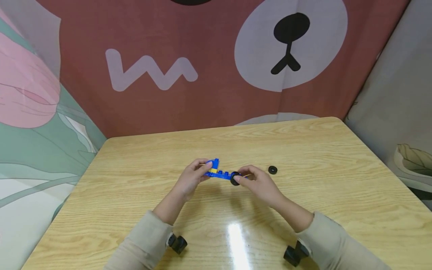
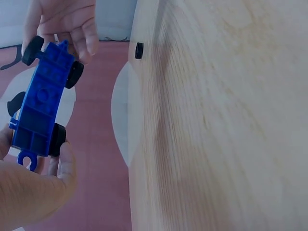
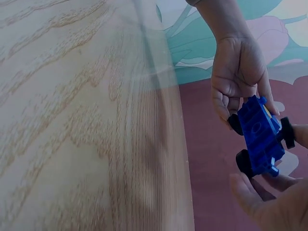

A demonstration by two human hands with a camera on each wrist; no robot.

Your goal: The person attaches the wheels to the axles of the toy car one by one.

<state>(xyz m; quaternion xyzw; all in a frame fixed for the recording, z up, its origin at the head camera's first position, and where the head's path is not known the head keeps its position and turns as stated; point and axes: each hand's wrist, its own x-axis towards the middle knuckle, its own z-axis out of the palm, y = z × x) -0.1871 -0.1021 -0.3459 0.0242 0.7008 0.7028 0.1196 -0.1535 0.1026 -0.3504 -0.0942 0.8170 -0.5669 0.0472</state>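
A blue toy car chassis [image 1: 222, 175] with black wheels is held above the table between both hands. My left hand [image 1: 190, 178] grips the end that carries a blue and yellow block [image 1: 215, 165]. At the opposite end, my right hand [image 1: 260, 183] pinches around a black wheel [image 1: 235, 178]. The left wrist view shows the underside of the chassis [image 2: 42, 91], with three wheels fitted and a bare axle stub [image 2: 13, 123] near the left hand. A loose black wheel [image 1: 272, 170] lies on the table beyond the right hand.
The wooden table [image 1: 141, 161] spreads beneath both arms. Behind it hangs a curtain [image 1: 209, 101] with a printed animal face. A black wrist camera [image 1: 179, 244] sits at the left cuff, another wrist camera [image 1: 295, 255] at the right cuff.
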